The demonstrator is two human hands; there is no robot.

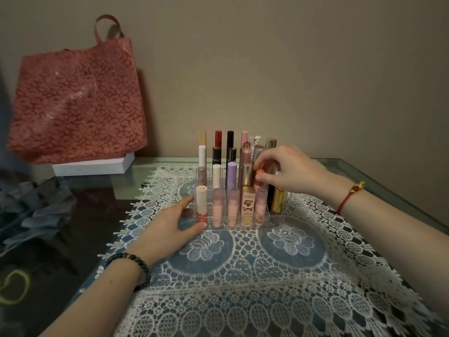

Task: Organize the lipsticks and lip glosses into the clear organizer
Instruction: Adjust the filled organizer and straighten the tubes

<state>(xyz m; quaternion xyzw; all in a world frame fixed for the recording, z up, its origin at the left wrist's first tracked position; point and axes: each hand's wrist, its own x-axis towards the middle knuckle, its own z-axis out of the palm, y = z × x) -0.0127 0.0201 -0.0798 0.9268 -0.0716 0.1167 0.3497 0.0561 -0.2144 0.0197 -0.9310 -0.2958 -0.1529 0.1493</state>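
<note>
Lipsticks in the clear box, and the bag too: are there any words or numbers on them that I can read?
No text here reads clearly.
Box with a bear picture: tiny print at its top, too small to read.
White tube, front left: round red mark on its cap, too blurred.
Peach tube pinched by the right hand: no print shows.
Red bag: flower pattern only, no words.

Single head-worn wide-angle view, looking forward and down across the table [352, 171], close in; wall [291, 69] behind
</note>
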